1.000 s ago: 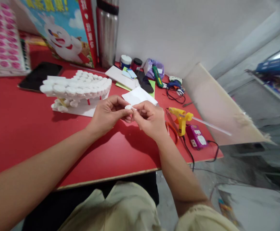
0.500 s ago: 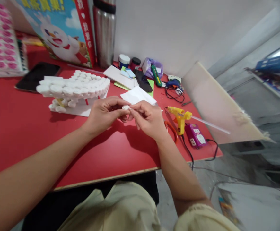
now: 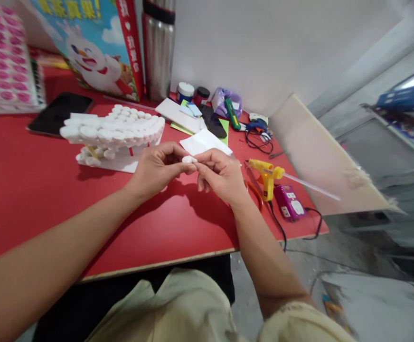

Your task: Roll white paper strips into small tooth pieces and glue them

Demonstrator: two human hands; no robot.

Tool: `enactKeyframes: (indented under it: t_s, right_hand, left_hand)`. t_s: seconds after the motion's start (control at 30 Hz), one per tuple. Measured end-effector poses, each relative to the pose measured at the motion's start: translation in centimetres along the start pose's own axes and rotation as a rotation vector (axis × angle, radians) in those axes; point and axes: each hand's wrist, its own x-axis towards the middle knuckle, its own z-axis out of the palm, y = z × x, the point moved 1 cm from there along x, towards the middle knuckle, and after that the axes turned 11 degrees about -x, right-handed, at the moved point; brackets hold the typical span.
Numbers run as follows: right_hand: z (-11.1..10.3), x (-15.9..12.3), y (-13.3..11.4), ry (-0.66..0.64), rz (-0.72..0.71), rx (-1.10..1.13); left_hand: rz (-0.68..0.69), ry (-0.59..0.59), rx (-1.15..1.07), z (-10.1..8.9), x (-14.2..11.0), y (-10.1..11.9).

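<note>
head view: both hands' fingers (image 3: 178, 159) pinched on white pellet (image 3: 188, 159), glue gun (image 3: 267, 175) and white model (image 3: 112, 130) nearby

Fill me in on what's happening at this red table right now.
A person seated at the red table holds a small white piece between the fingertips of both hands, left hand and right hand meeting above the tabletop. To the left stands a white model covered in similar rounded white pieces. A yellow glue gun stands to the right, beside a purple power strip and red-handled scissors, untouched.
</note>
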Motion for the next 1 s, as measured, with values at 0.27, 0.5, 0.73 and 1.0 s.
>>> enactKeyframes:
  t_s: [0.27,0.5,0.73,1.0]
  right_hand:
    - [0.2,0.2,0.3,0.017,0.094,-0.05]
    - [0.0,0.4,0.4,0.063,0.101,0.024]
    - [-0.6,0.0,-0.6,0.215,0.102,-0.099]
    - [-4.1,-6.9,-2.5,0.405,0.219,-0.547]
  left_hand:
    - [0.028,-0.027,0.058,-0.1,0.0,-0.5]
    - [0.032,-0.126,0.076,-0.3,-0.1,-0.1]
    - [-0.238,-0.006,-0.193,0.0,0.1,-1.0]
    - [-0.669,0.004,-0.786,0.1,0.3,-1.8]
